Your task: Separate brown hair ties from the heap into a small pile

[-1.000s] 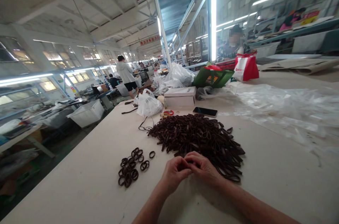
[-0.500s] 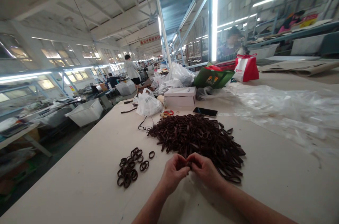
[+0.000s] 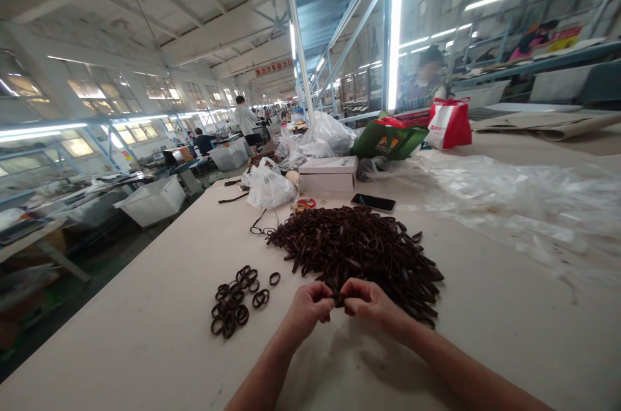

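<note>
A big heap of dark brown elastic bands [image 3: 359, 249] lies on the beige table [image 3: 145, 346]. At its near edge, my left hand [image 3: 306, 309] and my right hand [image 3: 371, 302] are both closed, pinching one brown band [image 3: 338, 298] between their fingertips. A small cluster of round brown bands [image 3: 236, 301] lies to the left of my hands.
A black phone [image 3: 373, 202], a white box [image 3: 328, 173], a white plastic bag [image 3: 268, 187] and clear plastic sheeting [image 3: 509, 197] lie beyond the heap. Green [image 3: 388, 139] and red bags [image 3: 447, 125] stand further back. People work at distant tables; white bins [image 3: 152, 199] stand left.
My hands have lifted slightly off the table and keep working the band between their fingertips. The view has shifted a little; a person in the background walked right.
</note>
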### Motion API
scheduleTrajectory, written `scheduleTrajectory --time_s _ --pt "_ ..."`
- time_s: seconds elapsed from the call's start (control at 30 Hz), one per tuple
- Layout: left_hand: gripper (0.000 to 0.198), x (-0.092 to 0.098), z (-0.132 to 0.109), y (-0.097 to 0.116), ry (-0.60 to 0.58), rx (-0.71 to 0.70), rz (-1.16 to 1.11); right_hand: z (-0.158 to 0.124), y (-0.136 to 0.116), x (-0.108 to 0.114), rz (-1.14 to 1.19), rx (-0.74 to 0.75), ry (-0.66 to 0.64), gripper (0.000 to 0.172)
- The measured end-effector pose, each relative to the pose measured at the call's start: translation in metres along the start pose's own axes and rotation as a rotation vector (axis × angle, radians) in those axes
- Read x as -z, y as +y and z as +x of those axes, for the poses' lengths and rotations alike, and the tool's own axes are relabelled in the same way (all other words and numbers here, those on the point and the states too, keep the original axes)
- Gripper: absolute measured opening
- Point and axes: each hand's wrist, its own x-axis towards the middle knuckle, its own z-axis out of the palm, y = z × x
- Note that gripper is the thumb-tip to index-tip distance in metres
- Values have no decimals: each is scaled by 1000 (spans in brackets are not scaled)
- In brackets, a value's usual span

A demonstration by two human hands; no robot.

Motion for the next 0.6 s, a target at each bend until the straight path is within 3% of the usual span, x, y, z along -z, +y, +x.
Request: scheduleTrajectory --time_s 0.1,0.23,0.4,0.6 --pt "13 6 3 -2 61 -34 -16 -5 -6 0 -43 114 -33 14" --pt "11 2 3 -6 77 -88 -19 -5 -2 -5 -281 299 62 5" --pt "18 -14 2 -12 70 -102 -39 -3 7 -10 -397 268 204 6" --pt "10 -28 -5 -11 101 -164 31 -4 13 -11 -525 205 274 6"
